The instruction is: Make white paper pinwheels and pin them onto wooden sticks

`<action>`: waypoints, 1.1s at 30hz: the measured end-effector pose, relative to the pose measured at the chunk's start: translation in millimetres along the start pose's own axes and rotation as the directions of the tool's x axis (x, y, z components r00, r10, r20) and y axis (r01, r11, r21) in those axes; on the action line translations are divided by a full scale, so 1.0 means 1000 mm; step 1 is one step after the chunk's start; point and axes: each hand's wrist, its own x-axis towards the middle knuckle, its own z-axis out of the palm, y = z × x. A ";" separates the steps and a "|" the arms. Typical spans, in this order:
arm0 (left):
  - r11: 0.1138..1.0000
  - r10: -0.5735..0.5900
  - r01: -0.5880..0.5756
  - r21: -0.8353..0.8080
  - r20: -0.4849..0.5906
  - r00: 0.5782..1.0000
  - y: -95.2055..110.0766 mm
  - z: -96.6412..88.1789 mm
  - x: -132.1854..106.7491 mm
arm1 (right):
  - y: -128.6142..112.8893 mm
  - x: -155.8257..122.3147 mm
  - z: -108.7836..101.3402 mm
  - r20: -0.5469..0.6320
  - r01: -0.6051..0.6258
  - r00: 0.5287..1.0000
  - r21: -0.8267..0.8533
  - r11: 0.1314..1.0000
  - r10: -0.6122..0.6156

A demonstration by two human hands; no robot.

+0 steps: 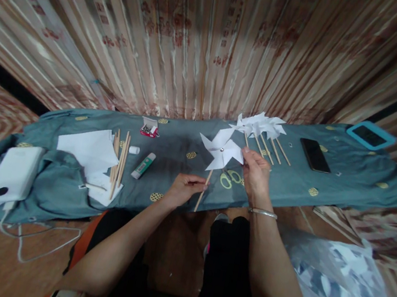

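Note:
A white paper pinwheel (pixel 221 151) on a wooden stick (pixel 203 191) is held up over the grey-blue cloth (pixel 175 150). My left hand (pixel 184 189) is closed on the stick below the wheel. My right hand (pixel 254 173) pinches the tip of the wheel's right blade. A silver pin shows at the wheel's centre. Several finished pinwheels (pixel 261 125) lie behind my right hand, sticks toward me.
On the cloth: scissors (pixel 230 178), glue stick (pixel 143 165), its cap (pixel 134 150), box of pins (pixel 149 127), loose wooden sticks (pixel 119 160), white paper sheets (pixel 87 149), white box (pixel 13 176), black phone (pixel 314 155), blue-cased tablet (pixel 370 134). A plastic bag (pixel 346 290) lies lower right.

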 end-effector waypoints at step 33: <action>0.996 0.066 -0.072 -0.056 -0.098 0.993 0.000 -0.007 0.005 | 0.003 -0.014 0.016 0.121 -0.153 0.979 -0.073 0.986 0.161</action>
